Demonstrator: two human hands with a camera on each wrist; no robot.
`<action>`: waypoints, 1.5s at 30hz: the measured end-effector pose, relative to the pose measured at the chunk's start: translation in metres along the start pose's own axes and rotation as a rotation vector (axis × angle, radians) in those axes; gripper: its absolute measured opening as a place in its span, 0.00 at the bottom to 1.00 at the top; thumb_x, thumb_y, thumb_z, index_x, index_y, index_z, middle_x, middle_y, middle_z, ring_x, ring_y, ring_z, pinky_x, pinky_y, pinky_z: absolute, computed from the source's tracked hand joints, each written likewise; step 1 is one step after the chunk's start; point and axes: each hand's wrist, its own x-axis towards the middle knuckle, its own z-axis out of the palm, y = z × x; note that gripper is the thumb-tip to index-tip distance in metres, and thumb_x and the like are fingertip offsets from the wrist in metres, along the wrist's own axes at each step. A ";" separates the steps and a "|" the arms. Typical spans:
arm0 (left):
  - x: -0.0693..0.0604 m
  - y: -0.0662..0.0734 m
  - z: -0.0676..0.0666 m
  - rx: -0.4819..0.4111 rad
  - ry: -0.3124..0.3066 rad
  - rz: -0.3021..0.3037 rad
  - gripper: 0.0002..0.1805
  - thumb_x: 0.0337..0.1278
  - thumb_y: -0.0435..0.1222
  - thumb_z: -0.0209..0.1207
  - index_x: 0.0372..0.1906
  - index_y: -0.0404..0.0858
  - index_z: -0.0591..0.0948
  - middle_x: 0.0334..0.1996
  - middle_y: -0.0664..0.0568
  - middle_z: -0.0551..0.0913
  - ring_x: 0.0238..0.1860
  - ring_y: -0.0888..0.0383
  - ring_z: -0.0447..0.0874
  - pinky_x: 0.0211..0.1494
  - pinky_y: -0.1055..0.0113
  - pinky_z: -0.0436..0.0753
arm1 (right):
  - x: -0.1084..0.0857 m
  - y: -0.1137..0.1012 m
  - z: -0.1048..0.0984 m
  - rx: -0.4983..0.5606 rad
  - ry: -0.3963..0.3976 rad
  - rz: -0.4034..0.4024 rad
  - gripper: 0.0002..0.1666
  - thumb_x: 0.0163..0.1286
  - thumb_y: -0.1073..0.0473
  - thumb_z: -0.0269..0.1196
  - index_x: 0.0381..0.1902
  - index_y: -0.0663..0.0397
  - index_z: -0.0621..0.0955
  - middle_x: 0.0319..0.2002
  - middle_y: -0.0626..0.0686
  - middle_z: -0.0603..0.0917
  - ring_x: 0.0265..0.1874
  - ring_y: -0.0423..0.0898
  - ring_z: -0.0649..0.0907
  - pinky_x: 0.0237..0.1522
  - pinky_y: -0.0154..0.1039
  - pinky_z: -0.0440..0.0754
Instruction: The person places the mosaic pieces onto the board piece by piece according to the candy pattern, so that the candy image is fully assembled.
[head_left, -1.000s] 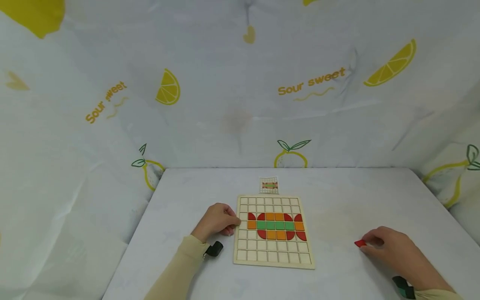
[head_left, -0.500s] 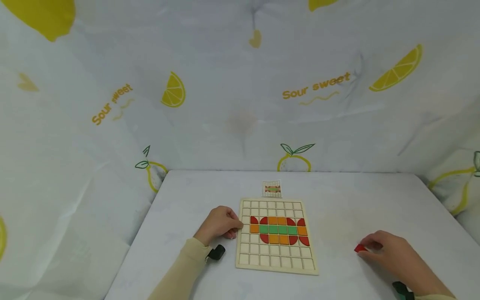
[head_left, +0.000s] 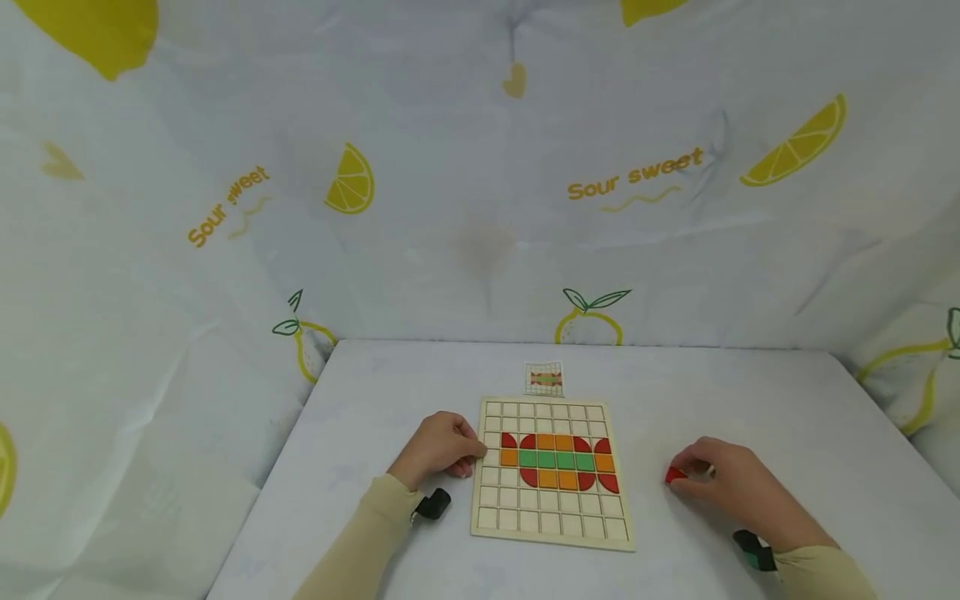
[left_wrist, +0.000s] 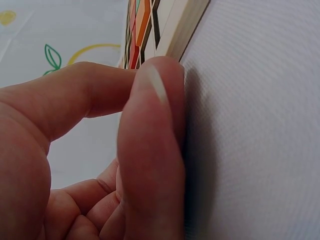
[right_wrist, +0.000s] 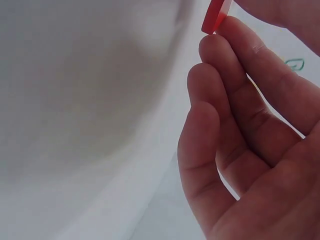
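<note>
A pale wooden grid board (head_left: 517, 521) lies on the table in the head view. Set in its cells are red quarter-round tiles, orange square tiles and a row of green tiles (head_left: 546, 459). At the board's left edge, my left hand (head_left: 437, 446) pinches the rim between thumb and forefinger; the left wrist view shows the thumb (left_wrist: 152, 135) against that edge. Off to the right of the board, my right hand (head_left: 735, 483) holds a small red tile (head_left: 674, 474) between thumb and forefinger. The tile's full shape is partly covered by the fingers (right_wrist: 217, 50).
A small pattern card (head_left: 543, 379) with a similar coloured design lies just behind the board. The white table (head_left: 390, 375) ends at a white cloth backdrop (head_left: 465, 167) printed with lemons and lettering.
My right hand has moved left toward the board, carrying the red tile. The left hand stays at the board's edge. The head view has shifted slightly.
</note>
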 end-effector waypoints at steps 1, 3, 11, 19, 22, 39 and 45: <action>0.000 0.000 0.000 0.002 0.002 0.000 0.11 0.58 0.37 0.75 0.35 0.38 0.84 0.20 0.50 0.87 0.18 0.60 0.85 0.25 0.70 0.85 | 0.004 -0.008 0.001 0.004 0.001 -0.007 0.16 0.62 0.52 0.81 0.44 0.52 0.90 0.40 0.47 0.87 0.42 0.47 0.83 0.47 0.51 0.88; 0.001 -0.001 0.000 0.002 0.000 0.002 0.11 0.58 0.37 0.75 0.35 0.38 0.84 0.20 0.50 0.87 0.18 0.60 0.85 0.25 0.70 0.85 | 0.012 -0.024 0.004 0.011 -0.002 -0.031 0.15 0.63 0.52 0.81 0.43 0.50 0.91 0.40 0.46 0.87 0.43 0.47 0.83 0.49 0.51 0.88; 0.003 -0.003 0.000 0.010 0.005 0.000 0.10 0.58 0.38 0.75 0.35 0.39 0.84 0.21 0.51 0.87 0.19 0.61 0.85 0.25 0.70 0.85 | 0.040 -0.091 0.022 0.069 -0.030 -0.230 0.09 0.65 0.53 0.80 0.41 0.43 0.90 0.37 0.42 0.85 0.40 0.42 0.81 0.46 0.44 0.85; 0.005 -0.004 -0.001 0.001 -0.002 -0.001 0.11 0.58 0.38 0.75 0.35 0.39 0.84 0.21 0.51 0.88 0.19 0.61 0.85 0.26 0.70 0.86 | 0.055 -0.139 0.047 0.063 -0.037 -0.366 0.07 0.66 0.53 0.79 0.40 0.39 0.91 0.38 0.36 0.85 0.41 0.38 0.82 0.52 0.44 0.87; 0.005 -0.004 -0.002 -0.002 0.000 0.001 0.10 0.58 0.39 0.75 0.35 0.40 0.84 0.21 0.51 0.88 0.19 0.61 0.85 0.26 0.69 0.86 | 0.055 -0.154 0.054 0.059 -0.052 -0.398 0.07 0.66 0.56 0.79 0.41 0.41 0.91 0.38 0.37 0.85 0.41 0.37 0.83 0.53 0.43 0.87; 0.006 -0.003 -0.003 0.000 -0.003 0.001 0.09 0.57 0.38 0.75 0.34 0.40 0.84 0.20 0.51 0.88 0.19 0.61 0.85 0.25 0.69 0.85 | 0.052 -0.176 0.079 -0.002 -0.082 -0.475 0.08 0.64 0.51 0.81 0.36 0.38 0.90 0.33 0.34 0.79 0.35 0.35 0.76 0.42 0.36 0.81; 0.004 -0.002 -0.001 0.016 0.000 0.007 0.09 0.57 0.38 0.75 0.33 0.40 0.84 0.20 0.51 0.88 0.18 0.61 0.85 0.25 0.70 0.84 | 0.050 -0.178 0.081 -0.011 -0.098 -0.476 0.08 0.64 0.51 0.80 0.37 0.41 0.90 0.34 0.36 0.80 0.35 0.37 0.76 0.42 0.36 0.82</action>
